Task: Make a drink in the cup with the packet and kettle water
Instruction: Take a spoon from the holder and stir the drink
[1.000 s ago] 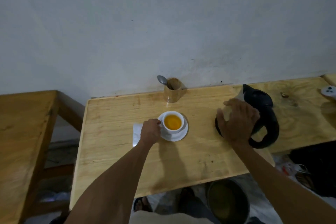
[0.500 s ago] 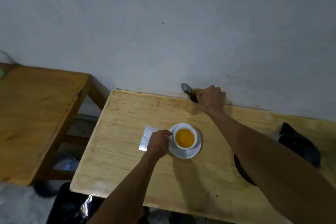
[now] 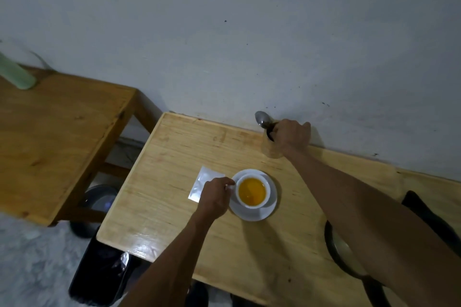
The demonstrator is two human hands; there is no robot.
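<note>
A white cup (image 3: 266,183) full of orange liquid stands on a white saucer (image 3: 252,215) in the middle of the light wooden table (image 3: 174,219). My left hand (image 3: 215,197) is closed on the cup's handle at its left side. A white packet (image 3: 202,182) lies flat just left of that hand. My right hand (image 3: 293,135) reaches to the wall and grips the handle of a metal spoon (image 3: 262,118) that stands in a wooden holder (image 3: 269,150). The black kettle (image 3: 421,209) sits at the right, mostly hidden behind my right forearm.
A darker wooden table (image 3: 62,144) stands to the left with a pale green bottle (image 3: 17,75) on it. A black bin (image 3: 99,276) and a round pot (image 3: 99,199) are on the floor under the tables. The wall runs along the table's far edge.
My right hand left the kettle and went to the spoon in the holder by the wall. My left hand stayed at the cup handle. The view swung left.
</note>
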